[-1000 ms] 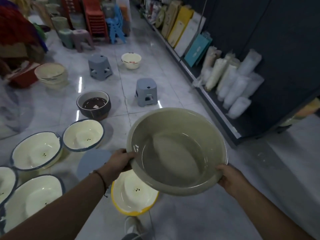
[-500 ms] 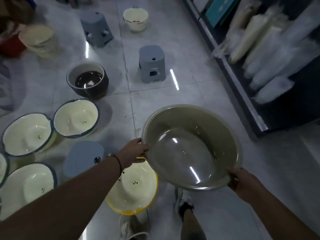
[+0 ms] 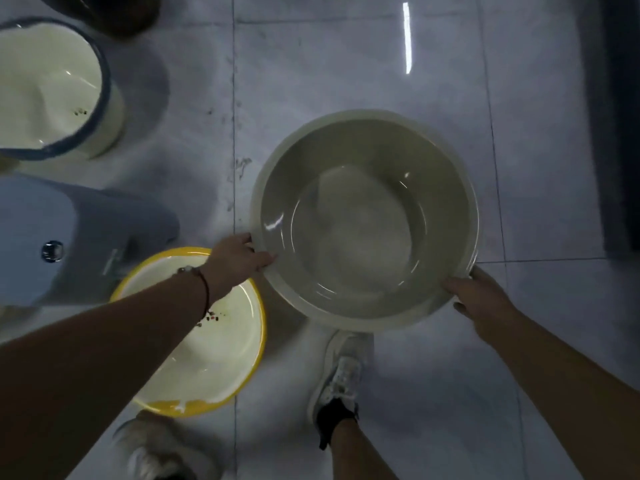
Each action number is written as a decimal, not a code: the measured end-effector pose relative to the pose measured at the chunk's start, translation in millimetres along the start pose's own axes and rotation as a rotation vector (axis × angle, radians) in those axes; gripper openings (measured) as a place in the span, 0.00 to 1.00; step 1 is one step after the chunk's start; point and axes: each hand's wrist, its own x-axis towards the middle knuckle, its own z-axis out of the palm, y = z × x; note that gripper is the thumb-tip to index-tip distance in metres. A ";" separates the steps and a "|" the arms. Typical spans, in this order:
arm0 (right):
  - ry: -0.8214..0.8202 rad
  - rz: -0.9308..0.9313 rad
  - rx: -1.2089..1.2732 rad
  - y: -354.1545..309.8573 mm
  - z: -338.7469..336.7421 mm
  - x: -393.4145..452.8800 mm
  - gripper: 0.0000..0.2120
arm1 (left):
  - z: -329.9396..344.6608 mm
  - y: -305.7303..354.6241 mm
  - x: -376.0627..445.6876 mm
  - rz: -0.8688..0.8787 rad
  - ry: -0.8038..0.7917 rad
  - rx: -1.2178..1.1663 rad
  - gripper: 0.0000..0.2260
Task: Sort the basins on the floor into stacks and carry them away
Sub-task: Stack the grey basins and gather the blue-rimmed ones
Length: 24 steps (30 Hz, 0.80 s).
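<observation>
I hold a large grey-green basin [image 3: 363, 220] low over the tiled floor, just ahead of my feet. My left hand [image 3: 235, 258] grips its left rim and my right hand [image 3: 478, 296] grips its lower right rim. Under my left forearm a cream basin with a yellow rim [image 3: 221, 344] sits on the floor, touching or nearly touching the held basin's left side. A cream basin with a blue rim [image 3: 48, 84] stands at the upper left.
A pale blue plastic stool [image 3: 45, 233] stands at the left between the two cream basins. A dark basin's edge [image 3: 114, 12] shows at the top left. My white shoes [image 3: 343, 372] are below the held basin. A dark shelf base [image 3: 620, 116] runs along the right edge.
My view has tipped down and closed in on the floor. The grey-green basin has been lowered toward the tiles beside the yellow-rimmed basin, both hands still on its rim.
</observation>
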 end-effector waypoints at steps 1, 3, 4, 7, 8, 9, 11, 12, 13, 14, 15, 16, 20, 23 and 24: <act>0.013 -0.012 -0.022 3.3 6.2 18.4 0.20 | 6.4 -6.1 17.5 0.014 0.004 0.017 0.12; 0.023 -0.013 -0.077 11.4 18.0 48.0 0.22 | 19.5 -19.4 47.2 0.015 0.037 0.054 0.15; 0.011 0.004 -0.111 18.3 23.7 59.6 0.22 | 25.3 -25.8 56.9 0.001 0.067 0.080 0.15; 0.009 0.090 -0.209 38.5 38.7 84.9 0.20 | 43.7 -41.7 75.3 -0.032 0.120 0.131 0.14; 0.020 0.124 -0.227 43.0 43.4 90.6 0.20 | 49.4 -46.5 79.1 -0.041 0.123 0.147 0.13; 0.021 0.157 -0.236 46.7 47.5 95.4 0.20 | 53.9 -51.9 82.6 -0.048 0.125 0.166 0.13; 0.014 0.202 -0.275 51.4 52.4 103.9 0.22 | 60.5 -62.6 90.1 -0.055 0.125 0.187 0.14; -0.003 0.216 -0.302 52.9 52.5 107.9 0.22 | 63.0 -67.1 94.2 -0.060 0.118 0.194 0.15; -0.017 0.224 -0.325 54.4 52.0 112.2 0.22 | 64.5 -70.7 97.6 -0.065 0.105 0.202 0.15; -0.031 0.232 -0.346 55.2 51.6 114.5 0.23 | 65.6 -73.6 100.5 -0.070 0.091 0.209 0.16; -0.037 0.241 -0.373 56.8 51.1 117.4 0.23 | 65.9 -77.1 104.0 -0.071 0.080 0.216 0.16; -0.034 0.247 -0.405 56.5 51.5 118.6 0.23 | 65.9 -79.7 107.3 -0.069 0.070 0.229 0.16; -0.014 0.233 -0.595 55.6 56.4 118.7 0.15 | 60.6 -86.7 110.9 -0.003 0.025 0.269 0.17; -0.006 0.168 -0.657 50.2 56.0 111.6 0.03 | 48.9 -87.1 100.9 0.066 -0.045 0.349 0.14; 0.011 0.125 -0.691 45.9 56.8 105.7 0.03 | 43.1 -85.7 94.9 0.095 -0.052 0.375 0.14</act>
